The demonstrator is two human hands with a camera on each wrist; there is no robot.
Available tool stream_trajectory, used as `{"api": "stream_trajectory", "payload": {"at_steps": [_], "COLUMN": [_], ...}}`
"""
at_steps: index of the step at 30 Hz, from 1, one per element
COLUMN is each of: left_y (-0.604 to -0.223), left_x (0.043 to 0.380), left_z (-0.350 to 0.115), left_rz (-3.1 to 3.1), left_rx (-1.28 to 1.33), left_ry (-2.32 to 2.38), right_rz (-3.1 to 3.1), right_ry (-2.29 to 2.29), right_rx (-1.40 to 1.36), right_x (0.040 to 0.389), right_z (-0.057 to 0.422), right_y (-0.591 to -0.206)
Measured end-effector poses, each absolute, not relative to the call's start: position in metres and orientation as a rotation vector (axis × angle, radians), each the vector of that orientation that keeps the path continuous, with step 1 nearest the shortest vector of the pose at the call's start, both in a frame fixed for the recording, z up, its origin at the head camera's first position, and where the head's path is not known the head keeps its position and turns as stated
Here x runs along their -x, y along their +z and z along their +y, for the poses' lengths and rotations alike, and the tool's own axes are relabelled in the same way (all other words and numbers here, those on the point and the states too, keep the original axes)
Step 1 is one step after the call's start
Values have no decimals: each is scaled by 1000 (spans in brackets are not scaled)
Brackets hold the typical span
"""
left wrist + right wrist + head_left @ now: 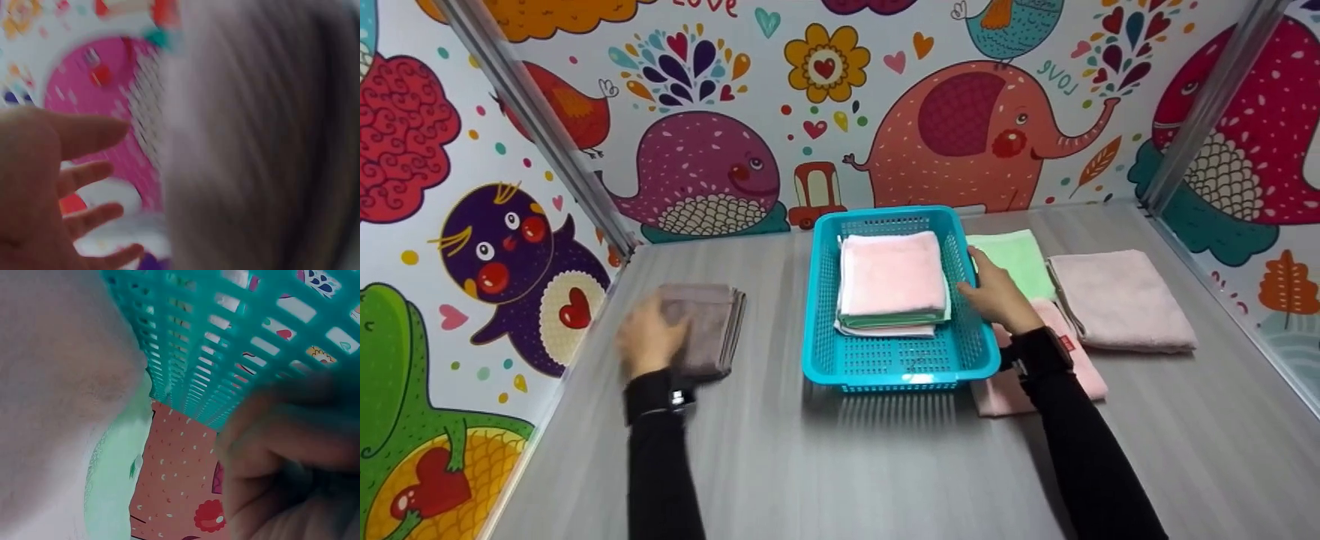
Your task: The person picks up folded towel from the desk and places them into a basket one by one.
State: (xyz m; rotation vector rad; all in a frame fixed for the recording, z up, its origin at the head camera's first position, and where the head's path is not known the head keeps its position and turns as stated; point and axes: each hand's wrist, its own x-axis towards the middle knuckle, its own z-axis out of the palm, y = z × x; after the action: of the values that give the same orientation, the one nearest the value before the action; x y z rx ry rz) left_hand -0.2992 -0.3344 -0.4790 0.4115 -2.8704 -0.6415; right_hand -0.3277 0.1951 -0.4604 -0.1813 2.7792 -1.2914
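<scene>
L hand (651, 337), blurry in head cam, shows spread fingers in L wrist cam by grey-brown towel (711, 330) L of teal basket (900, 376), whose rim R hand (1005, 298) grips; pink-topped stack (892, 277) inside clear only from head.

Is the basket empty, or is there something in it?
Not empty: folded cloths lie stacked inside the basket, a pink one on top.

At the basket's (885, 379) nine o'clock, the left hand (651, 341) is blurred, hiding part of the brown cloth (709, 330), which the left wrist view smears and crops. The right hand (999, 294) covers some rim at three o'clock. The pink cloth (1084, 386) is part-hidden under that wrist, its tag (1066, 343) illegibly small. Both sleeves (664, 472) run off at six o'clock.
</scene>
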Motion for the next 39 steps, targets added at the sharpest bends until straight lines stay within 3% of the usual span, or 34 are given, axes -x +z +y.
{"api": "stream_trajectory", "payload": {"at_steps": [4,15,30,39], "left_y": [-494,-501,-505,-507], "left_x": [291,290,311,312], "left_z": [-363,-368,-286,-278], "left_rz": [-2939,-3091,-3125,-3100], "left_rx": [-543,-459,-129,-111], "left_ry": [-823,-905,-1014,-1060], "right_rz": [2786,2821,2837,2849], "right_ry": [-1312,-1284,-1273,-1250], "right_rx": [177,181,169,175], "right_x": [329,330,330,330], "right_z": [191,189,191,192], "right_y": [-462,-464,-463,-462]}}
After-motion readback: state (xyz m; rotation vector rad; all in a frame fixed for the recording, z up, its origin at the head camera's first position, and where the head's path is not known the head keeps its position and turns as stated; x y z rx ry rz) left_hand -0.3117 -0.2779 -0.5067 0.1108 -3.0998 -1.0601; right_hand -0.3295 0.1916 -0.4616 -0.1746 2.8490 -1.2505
